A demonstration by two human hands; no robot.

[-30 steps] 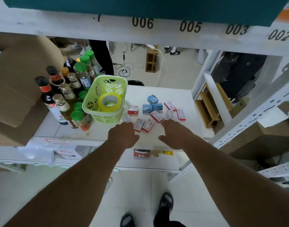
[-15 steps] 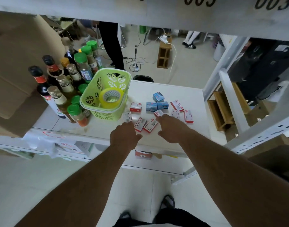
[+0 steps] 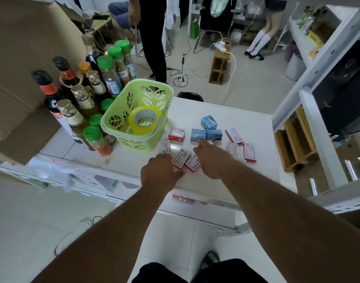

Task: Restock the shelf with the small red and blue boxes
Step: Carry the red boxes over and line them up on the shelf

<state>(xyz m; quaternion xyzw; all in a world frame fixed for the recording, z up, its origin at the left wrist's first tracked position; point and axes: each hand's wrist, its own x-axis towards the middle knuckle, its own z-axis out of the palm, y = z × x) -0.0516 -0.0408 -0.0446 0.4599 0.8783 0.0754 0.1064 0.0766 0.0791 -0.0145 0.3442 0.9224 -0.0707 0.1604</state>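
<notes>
Both arms reach out over the white shelf board (image 3: 226,119), palms down. The left hand (image 3: 159,172) curls onto a small red-and-white cardboard box (image 3: 165,148); the right hand (image 3: 212,158) covers another, grip unclear. Three small blue cardboard boxes (image 3: 207,131) sit at twelve o'clock of the right hand.

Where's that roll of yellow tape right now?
The tape roll stands on edge inside the green basket, left of centre on the white shelf, with bottles to its left and small boxes to its right.
</notes>
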